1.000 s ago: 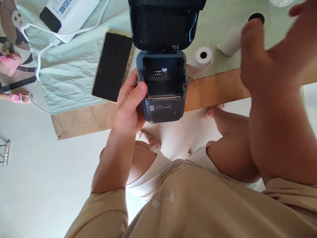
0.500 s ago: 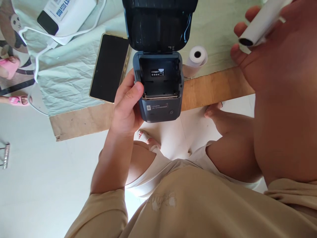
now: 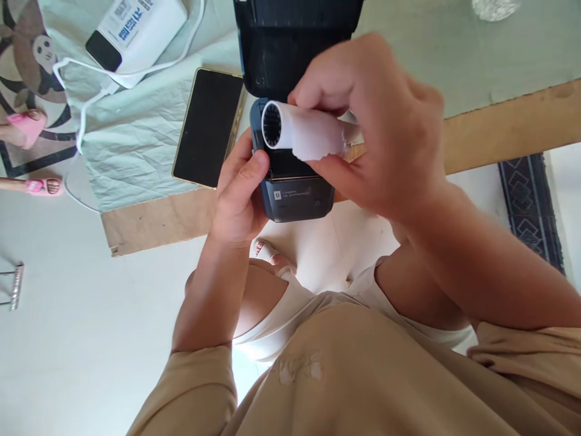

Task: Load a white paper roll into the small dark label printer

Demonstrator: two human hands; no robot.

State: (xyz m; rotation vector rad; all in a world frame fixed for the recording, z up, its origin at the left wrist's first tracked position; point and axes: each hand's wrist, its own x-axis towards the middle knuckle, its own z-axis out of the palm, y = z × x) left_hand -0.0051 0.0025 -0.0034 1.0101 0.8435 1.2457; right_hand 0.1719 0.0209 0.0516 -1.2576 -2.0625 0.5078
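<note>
My left hand (image 3: 238,194) grips the left side of a small dark blue printer (image 3: 295,197) whose lid (image 3: 295,42) stands open. My right hand (image 3: 381,133) holds a white paper roll (image 3: 302,130) sideways, its hollow end facing left, right above the printer's open compartment. The roll hides most of the compartment. Whether the roll touches the printer I cannot tell.
A black phone (image 3: 209,126) lies on a crumpled pale cloth (image 3: 131,145) to the left. A white power bank (image 3: 136,27) with a white cable (image 3: 79,91) sits at the back left. The wooden table edge (image 3: 508,130) runs below. Pink slippers (image 3: 31,124) of another person show far left.
My right hand picked up the paper roll at the right and carried it left, down over the printer's open compartment. My left hand kept its hold on the printer.
</note>
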